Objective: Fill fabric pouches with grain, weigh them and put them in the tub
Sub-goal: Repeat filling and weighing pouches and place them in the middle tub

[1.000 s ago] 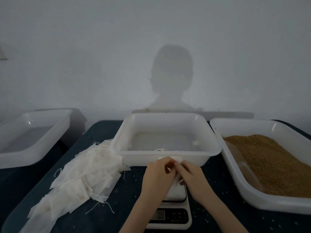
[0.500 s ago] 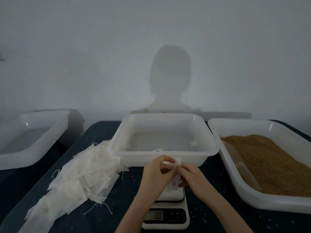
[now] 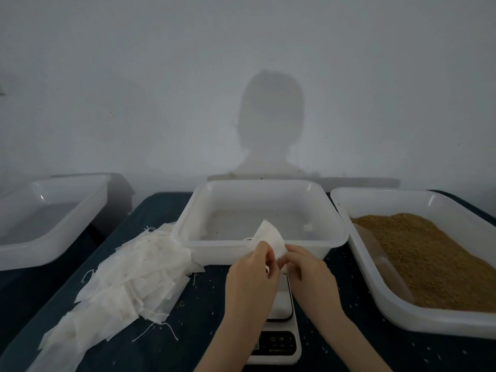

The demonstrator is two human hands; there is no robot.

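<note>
The scene is dim and bluish-grey, lit from behind the person, whose soft head-and-shoulders shadow (image 3: 269, 124) falls on the wall (image 3: 134, 76). Small glints sit on the tub rims (image 3: 308, 187). Wide-angle bending curves the surface (image 3: 204, 312) at the edges; fine detail is soft and slightly smeared

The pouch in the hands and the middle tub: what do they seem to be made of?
Pouch: thin white cloth, perhaps non-woven or gauze. It is limp and half see-through, and loose threads hang from the pile. Both hands pinch it.
Tub: most likely plastic, milky and translucent, smooth, with glints at its corners.
</note>
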